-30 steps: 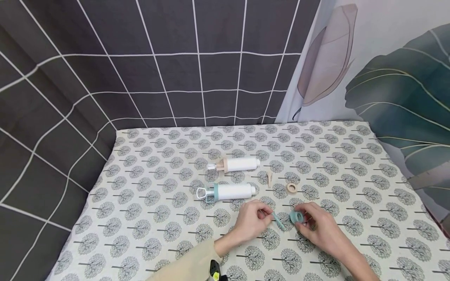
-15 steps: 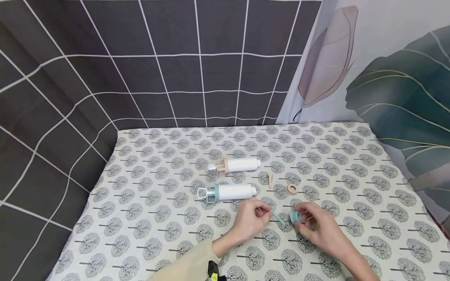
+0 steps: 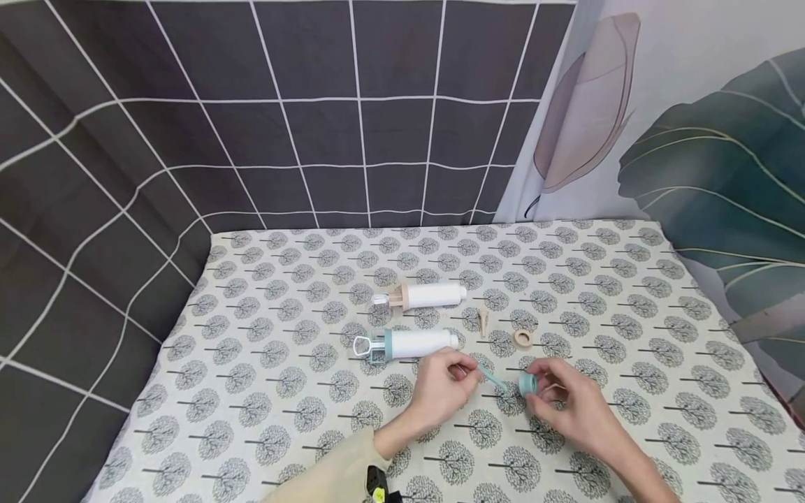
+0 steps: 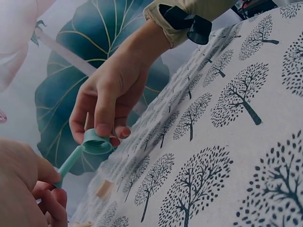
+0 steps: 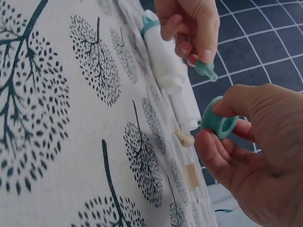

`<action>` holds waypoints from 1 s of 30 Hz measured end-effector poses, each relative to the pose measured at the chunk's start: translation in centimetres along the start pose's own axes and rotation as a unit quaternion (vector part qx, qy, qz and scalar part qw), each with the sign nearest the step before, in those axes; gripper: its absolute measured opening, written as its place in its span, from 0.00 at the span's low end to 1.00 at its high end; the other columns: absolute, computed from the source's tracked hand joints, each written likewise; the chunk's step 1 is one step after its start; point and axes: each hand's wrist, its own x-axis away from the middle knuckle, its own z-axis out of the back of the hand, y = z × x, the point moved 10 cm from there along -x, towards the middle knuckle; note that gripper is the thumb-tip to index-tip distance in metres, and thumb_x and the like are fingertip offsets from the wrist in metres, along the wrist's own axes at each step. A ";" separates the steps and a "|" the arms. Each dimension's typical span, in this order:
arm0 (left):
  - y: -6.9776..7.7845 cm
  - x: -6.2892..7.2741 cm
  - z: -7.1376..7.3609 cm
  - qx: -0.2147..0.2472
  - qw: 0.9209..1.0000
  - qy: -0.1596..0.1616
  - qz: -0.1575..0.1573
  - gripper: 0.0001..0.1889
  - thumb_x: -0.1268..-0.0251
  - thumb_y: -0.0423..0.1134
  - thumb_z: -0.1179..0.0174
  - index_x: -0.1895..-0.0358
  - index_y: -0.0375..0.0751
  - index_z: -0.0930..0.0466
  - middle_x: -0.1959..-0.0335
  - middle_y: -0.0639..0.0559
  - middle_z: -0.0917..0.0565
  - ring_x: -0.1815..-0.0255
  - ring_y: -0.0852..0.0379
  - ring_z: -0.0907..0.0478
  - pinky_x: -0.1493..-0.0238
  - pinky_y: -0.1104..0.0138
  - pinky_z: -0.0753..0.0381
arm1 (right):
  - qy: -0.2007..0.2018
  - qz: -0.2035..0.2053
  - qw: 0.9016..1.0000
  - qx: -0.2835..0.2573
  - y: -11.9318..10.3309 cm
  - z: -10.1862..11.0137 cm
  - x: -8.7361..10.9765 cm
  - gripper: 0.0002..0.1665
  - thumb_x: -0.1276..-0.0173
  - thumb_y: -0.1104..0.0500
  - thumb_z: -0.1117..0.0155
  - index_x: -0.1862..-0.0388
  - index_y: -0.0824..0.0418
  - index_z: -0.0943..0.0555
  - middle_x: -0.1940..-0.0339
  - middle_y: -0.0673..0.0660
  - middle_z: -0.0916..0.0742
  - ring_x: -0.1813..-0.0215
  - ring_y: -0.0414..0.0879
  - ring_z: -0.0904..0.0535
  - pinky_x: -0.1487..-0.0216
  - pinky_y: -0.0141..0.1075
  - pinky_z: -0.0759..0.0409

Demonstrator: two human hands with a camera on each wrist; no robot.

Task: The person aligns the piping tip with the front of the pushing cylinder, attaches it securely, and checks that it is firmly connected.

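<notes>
Pointing its narrow tip across at the right hand (image 3: 569, 405), a slender, tapered piece of teal plastic (image 3: 492, 378) sits in the fingertips of the left hand (image 3: 442, 385). Just beyond that tip, to the person's right, is a short, thick-walled teal ring (image 3: 523, 384); the head and right wrist views show a small gap between the two. The tapered piece's long axis slants rightward and toward the person, so its line seems to pass slightly to the near side of the ring. Which end of the ring's hole faces the tip is hard to tell.

The left hand pinches the piece by its wider end between thumb and forefinger, the forearm in its cream sleeve (image 3: 342, 467) angling in from below. The right hand holds the ring, thumb on the near side and fingers on the far side, its forearm coming from the lower right. Both parts appear held above the tree-patterned tablecloth (image 3: 251, 457).

Nearest the left hand lies a white cylinder with a teal collar (image 3: 418, 344). Beyond it are a white cylinder with a beige collar (image 3: 434, 295), a small beige cone (image 3: 483, 323) and, nearer the right hand, a flat beige ring (image 3: 522, 346).
</notes>
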 end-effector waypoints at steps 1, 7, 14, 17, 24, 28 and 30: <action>0.1 0.0 0.1 -0.002 1.000 0.005 -0.002 0.05 0.48 0.22 0.31 0.68 0.33 0.13 0.72 0.53 0.16 0.73 0.67 0.24 0.68 0.74 0.21 | 0.000 -0.004 1.000 -0.007 0.0 0.0 -0.1 0.30 0.57 0.83 0.28 0.55 0.66 0.22 0.67 0.50 0.16 0.68 0.41 0.19 0.67 0.30 0.17; 0.4 -0.1 0.7 -0.010 1.000 0.023 -0.007 0.04 0.48 0.23 0.31 0.68 0.32 0.13 0.72 0.53 0.16 0.74 0.67 0.24 0.68 0.74 0.21 | 0.004 -0.028 0.999 -0.028 0.2 -0.3 -0.3 0.29 0.57 0.83 0.28 0.55 0.67 0.23 0.67 0.51 0.16 0.68 0.42 0.18 0.65 0.31 0.16; 0.6 0.1 1.2 -0.003 0.999 0.042 -0.010 0.05 0.49 0.22 0.31 0.68 0.32 0.13 0.73 0.53 0.16 0.75 0.67 0.24 0.69 0.73 0.21 | 0.004 -0.033 0.998 -0.049 0.0 -0.6 -0.5 0.30 0.58 0.84 0.29 0.55 0.69 0.24 0.67 0.53 0.17 0.69 0.43 0.18 0.66 0.31 0.16; 0.6 0.2 1.3 0.003 0.999 0.043 -0.011 0.05 0.49 0.21 0.32 0.68 0.31 0.13 0.72 0.52 0.16 0.75 0.67 0.24 0.70 0.72 0.20 | 0.003 -0.035 0.998 -0.057 -0.1 -0.8 -0.7 0.30 0.58 0.84 0.29 0.54 0.69 0.24 0.67 0.54 0.17 0.69 0.43 0.18 0.66 0.32 0.16; 0.3 0.5 1.5 0.025 0.999 0.043 0.006 0.05 0.48 0.21 0.32 0.67 0.29 0.14 0.72 0.52 0.16 0.74 0.67 0.24 0.68 0.70 0.18 | -0.004 -0.053 0.996 -0.075 -0.1 -1.4 -0.8 0.27 0.52 0.82 0.29 0.54 0.66 0.24 0.66 0.55 0.15 0.70 0.47 0.15 0.66 0.35 0.15; 0.2 0.6 1.7 0.027 0.998 0.048 0.009 0.05 0.48 0.21 0.32 0.67 0.30 0.14 0.72 0.53 0.17 0.74 0.66 0.23 0.68 0.70 0.18 | 0.001 -0.052 0.996 -0.074 -0.3 -1.5 -1.1 0.27 0.53 0.82 0.30 0.54 0.66 0.24 0.66 0.53 0.16 0.70 0.47 0.15 0.67 0.35 0.15; 0.2 0.6 1.9 0.021 0.998 0.051 0.010 0.05 0.48 0.22 0.31 0.67 0.31 0.14 0.73 0.54 0.17 0.74 0.66 0.23 0.68 0.71 0.19 | 0.000 -0.047 0.996 -0.077 -0.4 -1.6 -1.2 0.27 0.53 0.82 0.30 0.55 0.66 0.24 0.66 0.53 0.16 0.69 0.46 0.16 0.66 0.35 0.15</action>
